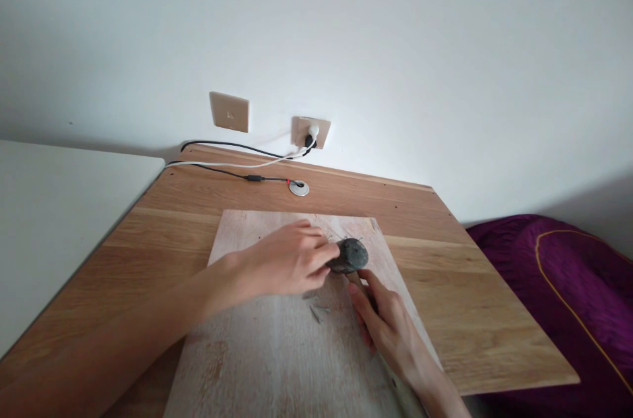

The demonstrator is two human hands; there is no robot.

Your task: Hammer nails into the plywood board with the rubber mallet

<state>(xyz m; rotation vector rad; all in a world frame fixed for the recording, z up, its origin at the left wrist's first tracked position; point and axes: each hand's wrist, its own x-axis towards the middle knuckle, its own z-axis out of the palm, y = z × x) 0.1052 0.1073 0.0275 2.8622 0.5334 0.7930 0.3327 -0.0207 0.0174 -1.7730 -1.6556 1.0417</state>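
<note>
My right hand (388,316) is wrapped around the handle of a hammer (350,254), close below its dark, round head. The handle runs back under my wrist toward the lower edge of the view. Beside the head, my left hand (297,258) is closed, its thumb and index finger pressed together against or just behind the hammer head. What those fingertips hold, if anything, is hidden. Several small grey nails (316,312) lie loose on a pale, worn wooden board (257,358) below my left hand. Thin nail-like pieces also show just beyond the hammer head.
The board rests on a wooden table (455,286). Black and white cables (227,165) cross its back edge to a wall socket (320,131), near a round cable grommet (299,188). A white surface (64,220) adjoins on the left; purple fabric (524,260) lies at the right.
</note>
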